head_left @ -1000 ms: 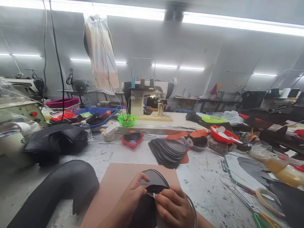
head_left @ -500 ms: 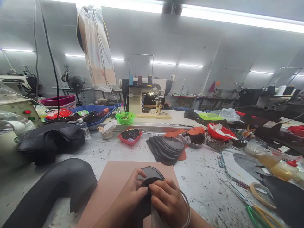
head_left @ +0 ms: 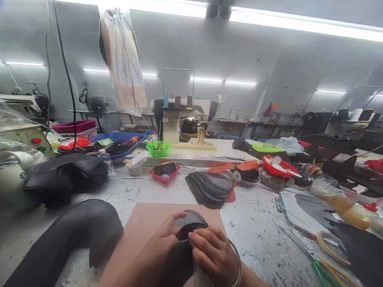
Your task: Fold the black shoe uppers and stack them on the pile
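Low in the middle, my left hand (head_left: 164,241) pinches the left edge of a black leather piece (head_left: 179,259), its index finger raised along a grey rounded leather piece (head_left: 194,217). My right hand (head_left: 214,253), with a band round its wrist, is closed on the right edge of the black piece, fingertips near its upper rim. The grey piece's curved top shows behind both hands. Beneath them lies a pinkish-tan board (head_left: 143,219). Much of both pieces is covered by my fingers.
A stack of grey rounded pieces (head_left: 208,187) stands beyond the board. Left are a curved black leather strip (head_left: 86,223) and a black leather pile (head_left: 66,171). A red tray (head_left: 164,179) holds a phone. Scissors (head_left: 317,259) and a tape roll (head_left: 324,243) lie right.
My left thumb has drawn back a little to the left, and more of the black piece's inner side shows between my hands. My right hand stays nearly in place.
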### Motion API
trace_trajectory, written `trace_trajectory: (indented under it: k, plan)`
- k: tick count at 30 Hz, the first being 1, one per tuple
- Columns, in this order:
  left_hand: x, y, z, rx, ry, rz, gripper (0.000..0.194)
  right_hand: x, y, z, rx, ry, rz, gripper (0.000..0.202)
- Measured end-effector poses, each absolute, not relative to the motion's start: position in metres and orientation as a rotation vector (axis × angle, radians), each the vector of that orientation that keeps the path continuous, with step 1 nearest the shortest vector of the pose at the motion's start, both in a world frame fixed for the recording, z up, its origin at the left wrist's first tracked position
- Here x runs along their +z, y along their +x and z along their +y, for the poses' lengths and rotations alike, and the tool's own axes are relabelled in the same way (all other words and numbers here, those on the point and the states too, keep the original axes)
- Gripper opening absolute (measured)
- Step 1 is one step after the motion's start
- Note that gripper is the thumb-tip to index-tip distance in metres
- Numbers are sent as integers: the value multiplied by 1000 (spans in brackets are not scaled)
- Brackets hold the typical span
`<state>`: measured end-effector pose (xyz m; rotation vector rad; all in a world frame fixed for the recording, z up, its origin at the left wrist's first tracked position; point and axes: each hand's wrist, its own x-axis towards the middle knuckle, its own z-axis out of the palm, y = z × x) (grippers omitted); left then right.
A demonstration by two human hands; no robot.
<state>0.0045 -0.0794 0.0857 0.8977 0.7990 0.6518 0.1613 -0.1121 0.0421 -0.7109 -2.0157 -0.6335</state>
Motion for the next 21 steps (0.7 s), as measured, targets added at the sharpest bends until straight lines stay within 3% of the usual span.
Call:
trace_trajectory:
  k: [8, 14, 21]
  plan:
    - [67, 4, -73, 721, 794, 568, 56, 43, 160, -110, -580, -733, -2037, 28]
    - [70, 6, -75, 696, 892, 703, 59, 44, 158, -111, -558, -732, -2029, 25]
    - [70, 7, -76, 636, 1024, 698, 61, 56, 156, -115, -228, -834, -1942, 9]
